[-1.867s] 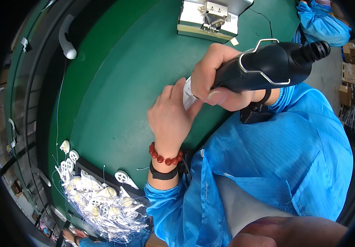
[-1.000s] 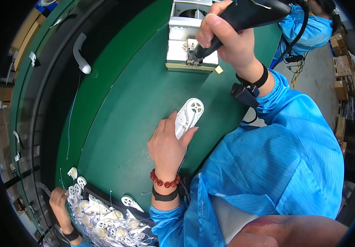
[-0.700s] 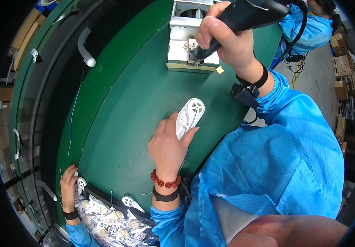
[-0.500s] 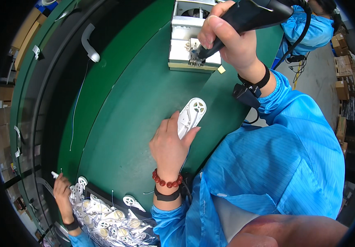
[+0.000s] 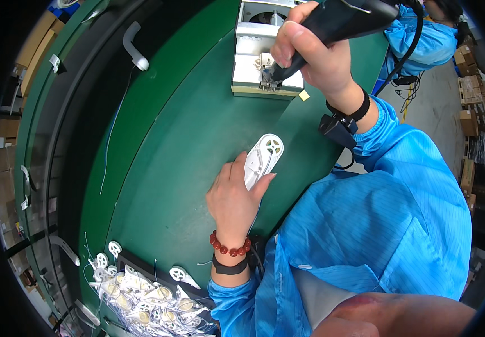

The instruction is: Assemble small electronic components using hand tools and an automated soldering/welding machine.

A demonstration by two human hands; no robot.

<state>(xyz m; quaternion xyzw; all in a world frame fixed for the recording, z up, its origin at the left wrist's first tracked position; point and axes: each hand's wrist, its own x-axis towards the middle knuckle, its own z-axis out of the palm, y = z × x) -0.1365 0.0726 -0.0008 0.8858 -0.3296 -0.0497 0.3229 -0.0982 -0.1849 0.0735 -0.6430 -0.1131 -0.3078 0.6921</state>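
Note:
My right hand (image 5: 321, 59) grips a black electric screwdriver (image 5: 352, 19), its tip down at the front mechanism of a metal box-shaped screw feeder (image 5: 252, 46). Whether a screw sits on the tip is too small to tell. On the green tabletop, my left hand (image 5: 232, 194) holds a long white plastic housing (image 5: 262, 160) between thumb and fingers. A spoked round wheel fills the housing's far end, and a thin wire runs along it. My fingers cover part of its near end.
A black tray (image 5: 133, 259) at the lower left is heaped with white wheeled parts (image 5: 141, 297) and tangled wires. On the belt (image 5: 93, 151) lies a curved white-grey part (image 5: 134, 48) trailing a wire. A co-worker in blue (image 5: 422, 48) is at the upper right.
Another person's hand, holding a white piece by the heap, has left the view. The curved part on the belt has shifted up and right. My hands stay almost where they were.

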